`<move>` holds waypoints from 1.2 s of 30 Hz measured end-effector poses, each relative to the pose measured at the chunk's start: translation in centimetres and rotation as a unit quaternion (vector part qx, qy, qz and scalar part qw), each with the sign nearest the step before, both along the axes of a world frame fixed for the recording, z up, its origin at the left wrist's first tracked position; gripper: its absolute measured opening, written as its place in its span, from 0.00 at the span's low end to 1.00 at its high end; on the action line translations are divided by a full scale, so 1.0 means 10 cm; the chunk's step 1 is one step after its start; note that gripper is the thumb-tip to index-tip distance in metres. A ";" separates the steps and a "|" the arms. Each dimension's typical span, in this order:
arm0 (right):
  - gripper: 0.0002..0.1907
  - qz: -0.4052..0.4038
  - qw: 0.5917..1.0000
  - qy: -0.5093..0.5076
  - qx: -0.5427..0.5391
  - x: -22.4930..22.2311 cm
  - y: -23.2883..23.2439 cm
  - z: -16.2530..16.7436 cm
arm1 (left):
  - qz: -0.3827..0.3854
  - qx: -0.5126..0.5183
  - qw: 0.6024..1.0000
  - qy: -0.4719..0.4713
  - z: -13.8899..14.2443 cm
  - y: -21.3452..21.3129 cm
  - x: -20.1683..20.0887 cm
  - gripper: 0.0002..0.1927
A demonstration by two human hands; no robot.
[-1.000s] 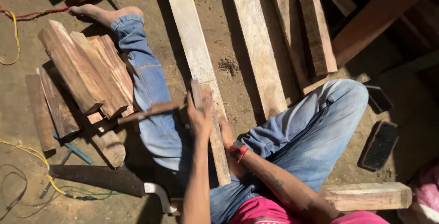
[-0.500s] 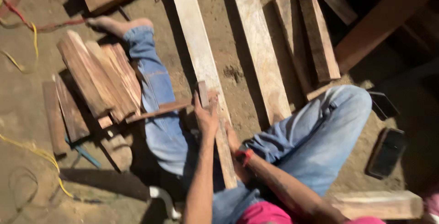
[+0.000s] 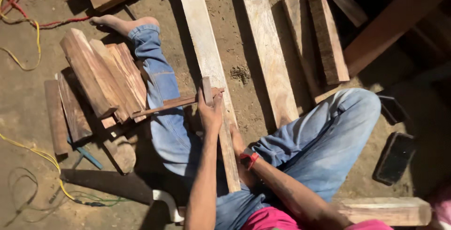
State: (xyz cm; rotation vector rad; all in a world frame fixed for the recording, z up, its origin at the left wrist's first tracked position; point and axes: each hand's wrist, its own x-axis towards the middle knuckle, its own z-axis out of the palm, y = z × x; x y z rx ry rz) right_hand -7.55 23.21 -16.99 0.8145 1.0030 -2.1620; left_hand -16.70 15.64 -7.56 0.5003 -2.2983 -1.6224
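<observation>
Sitting on the dirt floor (image 3: 28,98), legs in jeans. My left hand (image 3: 210,112) is wrapped shut round a short upright wood block (image 3: 206,89), which sits at the end of a thin reddish strip (image 3: 171,104) running off toward 9 o'clock across my left leg. My right hand (image 3: 237,141) is mostly hidden under the long pale plank (image 3: 206,65); it touches the plank's edge, grip can't tell. Red wristband (image 3: 248,158) on that wrist. The plank runs from 12 o'clock down to my lap. Stack of brown boards (image 3: 96,75) at 9 o'clock, beside my left leg. Second pale plank (image 3: 268,56) at 1 o'clock. Handsaw (image 3: 112,185) at 8 o'clock, near yellow cable (image 3: 33,152). Dark flat object (image 3: 393,158) at 3 o'clock.
</observation>
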 end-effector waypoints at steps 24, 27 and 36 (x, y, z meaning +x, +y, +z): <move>0.30 -0.010 0.999 0.019 -0.037 0.02 0.03 -0.08 | -0.014 0.039 0.999 0.033 -0.12 -0.04 0.11 0.35; 0.30 -0.020 0.998 0.011 -0.051 0.03 0.03 -0.11 | -0.026 -0.005 0.999 0.028 -0.15 -0.02 0.18 0.36; 0.28 0.067 0.990 0.126 0.000 0.04 0.13 -0.23 | -0.030 -0.056 0.998 -0.024 0.40 0.18 1.04 0.37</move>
